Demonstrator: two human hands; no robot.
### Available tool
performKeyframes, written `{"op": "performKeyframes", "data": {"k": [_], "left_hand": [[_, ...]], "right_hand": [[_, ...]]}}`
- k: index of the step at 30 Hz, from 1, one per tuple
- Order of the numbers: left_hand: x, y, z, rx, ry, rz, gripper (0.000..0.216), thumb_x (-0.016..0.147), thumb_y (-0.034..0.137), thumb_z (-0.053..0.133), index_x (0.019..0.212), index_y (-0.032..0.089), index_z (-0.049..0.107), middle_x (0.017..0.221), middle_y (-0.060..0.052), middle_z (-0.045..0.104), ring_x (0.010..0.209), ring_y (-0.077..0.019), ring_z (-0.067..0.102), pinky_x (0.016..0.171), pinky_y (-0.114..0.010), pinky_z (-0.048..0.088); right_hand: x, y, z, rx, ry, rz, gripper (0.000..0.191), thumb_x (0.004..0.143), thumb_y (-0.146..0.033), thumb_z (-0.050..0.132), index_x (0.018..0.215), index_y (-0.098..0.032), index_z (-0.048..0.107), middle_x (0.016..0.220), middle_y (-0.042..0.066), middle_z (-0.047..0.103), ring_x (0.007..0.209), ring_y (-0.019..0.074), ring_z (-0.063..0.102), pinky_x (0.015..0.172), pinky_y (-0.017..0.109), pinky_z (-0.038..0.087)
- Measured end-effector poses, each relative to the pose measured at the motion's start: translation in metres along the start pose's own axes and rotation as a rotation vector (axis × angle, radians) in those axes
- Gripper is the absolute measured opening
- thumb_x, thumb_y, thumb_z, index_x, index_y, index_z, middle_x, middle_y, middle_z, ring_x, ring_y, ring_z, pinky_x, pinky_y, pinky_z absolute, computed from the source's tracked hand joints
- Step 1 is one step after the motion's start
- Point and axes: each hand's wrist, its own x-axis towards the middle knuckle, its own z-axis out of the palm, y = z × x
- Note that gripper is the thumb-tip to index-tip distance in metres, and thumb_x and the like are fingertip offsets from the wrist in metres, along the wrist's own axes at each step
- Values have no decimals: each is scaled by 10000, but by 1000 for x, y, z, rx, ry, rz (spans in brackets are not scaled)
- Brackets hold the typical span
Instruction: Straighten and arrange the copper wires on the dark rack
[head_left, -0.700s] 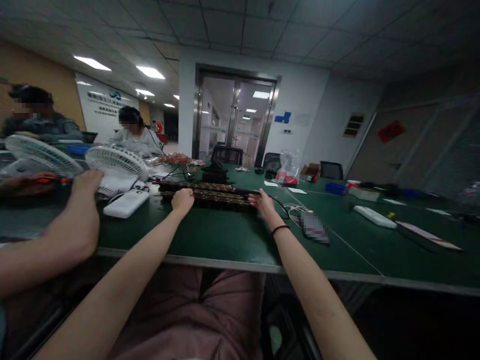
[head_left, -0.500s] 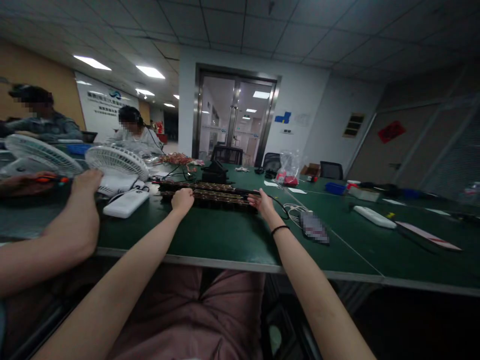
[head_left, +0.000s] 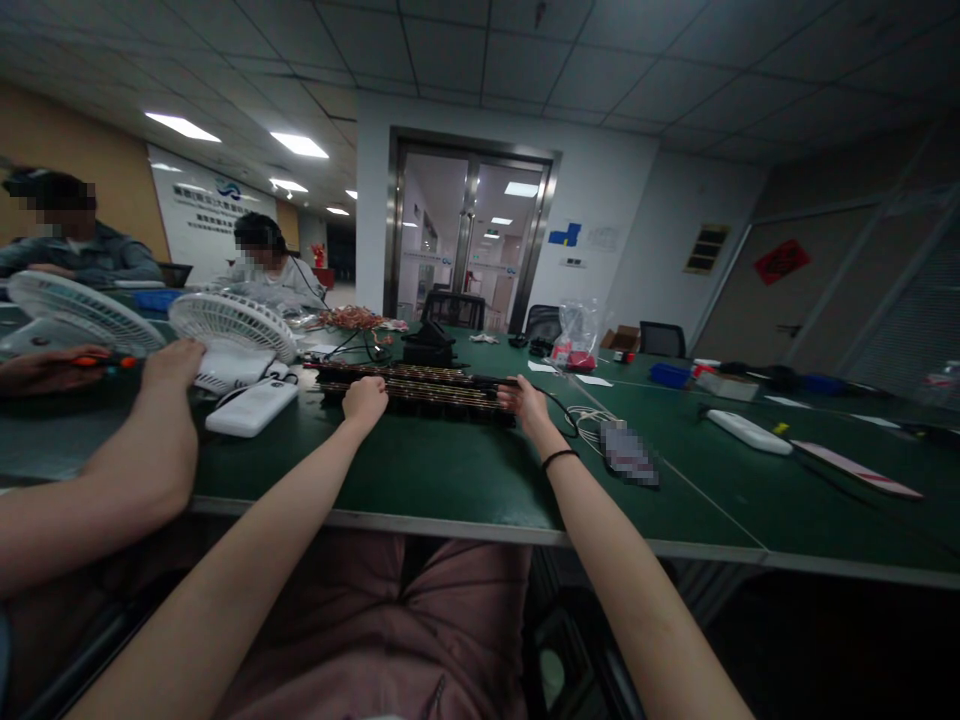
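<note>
Inside the desk's near edge (head_left: 450, 528), my left hand (head_left: 366, 402) and right hand (head_left: 527, 408) gripped the dark ribbed bundle (head_left: 442, 394), seemingly stiff, best held near both ends.

Illegible, seemingly Chinese wall sign (head_left: 212, 207)

A green table (head_left: 450, 480) bears 2 fans (head_left: 232, 322), dark strips (head_left: 442, 392).

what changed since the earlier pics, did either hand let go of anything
Very little: the co-worker at far left shifted slightly left in view. No grasp or release shows. The left hand and right hand stayed at the dark, gold-striped object.
</note>
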Motion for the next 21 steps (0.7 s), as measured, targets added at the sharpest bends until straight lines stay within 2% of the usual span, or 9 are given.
{"op": "performKeyframes", "data": {"k": [5,21], "left_hand": [[1,-1,1,-5,1,0,147,714,177,483,687,218,622,786,-94,661,812,-254,634,632,-287,439],[0,0,-1,4,-11,6,143,721,179,475,693,215,611,804,-99,662,826,-265,632,634,-294,436]], "right_hand": [[1,-3,-1,24,59,-37,206,923,-224,402,863,-130,575,586,19,657,460,106,601,417,185,463],[-2,-3,0,-47,78,-15,217,919,-219,403,829,-124,577,561,32,650,455,112,600,401,179,447]]}}
